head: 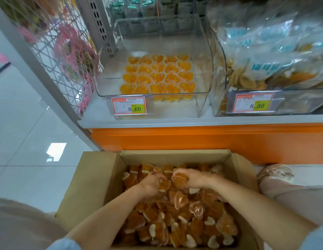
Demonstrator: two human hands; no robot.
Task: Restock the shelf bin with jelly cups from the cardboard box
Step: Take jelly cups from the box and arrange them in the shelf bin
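**A:** Nearest, the cardboard box (95, 177) sits on the floor (30, 141), packed with jelly cups (193, 222) lying loose at every angle.

**B:** Both hands are down in that pile. The left hand (152, 185) has its fingers curled round cups, and the right hand (192, 178) is clamped on cups too. The two hands are almost touching.

**A:** That's my worry. A bunched handful of slick cups could shed one on the lift, and it would drop back into the box or onto the floor.

**B:** And squeezing harder to prevent that might burst a film lid, I'd guess.

**A:** Farther up, past the orange shelf front (193, 141), the shelf bin (175, 109) stands well apart from the box. Its clear front wall is tall, so a low carry could knock cups out against it.

**B:** Inside, the cups in the bin (157, 76) stand upright in neat rows. A handful dumped on top could tip them over.

**A:** The snack bin (301, 103) is just beside it on the right, and a stray cup could land in there.
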